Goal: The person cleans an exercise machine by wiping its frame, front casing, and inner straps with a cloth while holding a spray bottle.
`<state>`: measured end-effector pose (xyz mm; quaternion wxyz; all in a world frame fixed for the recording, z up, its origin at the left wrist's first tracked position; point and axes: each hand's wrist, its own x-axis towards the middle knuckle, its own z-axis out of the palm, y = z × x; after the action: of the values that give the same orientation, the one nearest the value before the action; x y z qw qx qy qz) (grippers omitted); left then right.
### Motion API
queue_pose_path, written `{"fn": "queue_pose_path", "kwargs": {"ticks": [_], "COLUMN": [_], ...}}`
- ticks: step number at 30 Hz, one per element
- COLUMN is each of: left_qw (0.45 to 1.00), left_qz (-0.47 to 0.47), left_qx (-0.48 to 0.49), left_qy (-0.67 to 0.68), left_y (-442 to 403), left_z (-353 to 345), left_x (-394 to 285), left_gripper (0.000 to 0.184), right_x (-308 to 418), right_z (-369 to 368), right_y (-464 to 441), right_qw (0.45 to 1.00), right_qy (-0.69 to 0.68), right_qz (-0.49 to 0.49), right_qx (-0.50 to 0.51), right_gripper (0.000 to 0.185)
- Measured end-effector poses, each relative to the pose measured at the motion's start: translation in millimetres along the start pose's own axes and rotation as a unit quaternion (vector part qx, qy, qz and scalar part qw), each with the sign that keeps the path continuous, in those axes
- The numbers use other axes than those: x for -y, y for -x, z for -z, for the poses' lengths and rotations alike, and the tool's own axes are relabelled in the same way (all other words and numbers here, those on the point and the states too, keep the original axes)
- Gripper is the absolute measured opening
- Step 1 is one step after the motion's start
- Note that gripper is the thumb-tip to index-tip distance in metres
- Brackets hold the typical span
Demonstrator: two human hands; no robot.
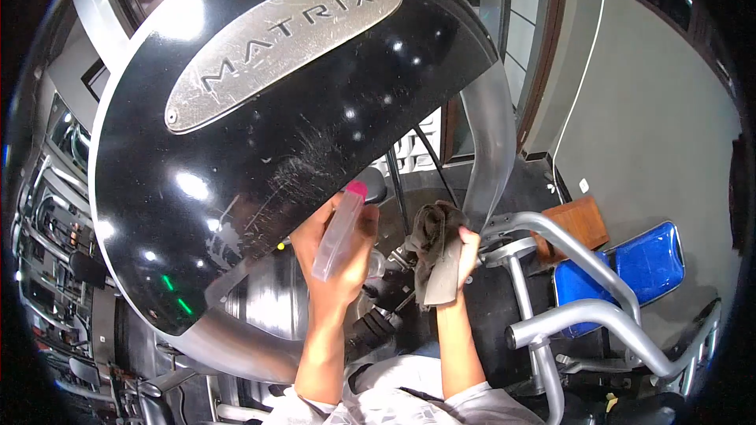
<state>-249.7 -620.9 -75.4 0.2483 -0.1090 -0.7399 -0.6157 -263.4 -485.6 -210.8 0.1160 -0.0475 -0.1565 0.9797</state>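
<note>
My left hand (358,260) is wrapped round a spray bottle with a translucent white head (339,238) and a pink nozzle tip. The nozzle points up toward the lower edge of a glossy black machine cover (315,142). Most of the bottle's body is hidden beneath the head and my fingers. In my right hand (468,256) is a bunched grey-brown cloth (435,240), held apart from the cover, with one end hanging down. A scratched silver plate (283,47) reading MATRIX is fixed on the cover, and pale scuffs mark its lower part.
A curved silver frame tube (492,142) rises right of the cover. Grey tubular bars (583,319) stand at lower right, near a blue padded chair (650,264) and a brown wooden box (571,228). More gym equipment (59,244) lines the left side. A grey wall (654,94) is at right.
</note>
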Motion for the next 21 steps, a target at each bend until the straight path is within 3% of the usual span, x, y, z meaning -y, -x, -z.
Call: {"fn": "queue_pose_path", "kwargs": {"ticks": [2,4,5,7,12,14,15,17,21], "left_qw": [1.0,1.0,0.999,0.998,0.997,0.993,0.998,0.999,0.998], "left_qz": [0.013,-0.013,-0.034,-0.041,-0.045,-0.064,-0.055,-0.032,-0.046], "left_qx": [-0.002,-0.007,0.004,0.006,-0.019,-0.019,-0.024,-0.036,-0.039], "left_qy": [0.008,-0.026,-0.042,-0.055,-0.062,-0.093,-0.031,0.012,0.015], "left_y": [-3.6,-6.0,-7.1,-6.6,-3.7,0.8,5.2,12.8,17.8], "left_z": [-3.1,-5.2,-4.9,-3.0,-1.8,3.7,5.9,14.0,29.0], "left_x": [-4.6,-1.1,0.2,4.3,5.5,3.7,1.5,0.3,-6.5], "left_gripper": [0.003,0.004,0.005,0.008,0.018,0.018,0.016,0.014,0.019], "right_x": [2.2,5.7,9.6,6.3,-6.9,-7.7,-4.1,10.1,5.4], "right_z": [0.6,4.2,5.6,8.6,-17.7,-17.9,-33.2,-66.3,-132.1], "right_y": [5.3,8.7,13.6,18.7,29.9,24.3,11.4,2.4,-28.0], "right_qw": [0.998,0.971,0.915,0.883,0.891,0.87,0.791,0.746,0.691], "right_qy": [-0.013,0.215,0.357,0.405,0.364,0.401,0.439,0.471,0.421], "right_qz": [0.021,0.1,0.179,0.227,0.27,0.281,0.416,0.451,0.557], "right_qx": [0.049,0.024,0.06,0.072,0.014,0.057,0.089,0.139,0.187], "right_gripper": [0.052,0.052,0.052,0.046,0.049,0.051,0.046,0.033,0.035]}}
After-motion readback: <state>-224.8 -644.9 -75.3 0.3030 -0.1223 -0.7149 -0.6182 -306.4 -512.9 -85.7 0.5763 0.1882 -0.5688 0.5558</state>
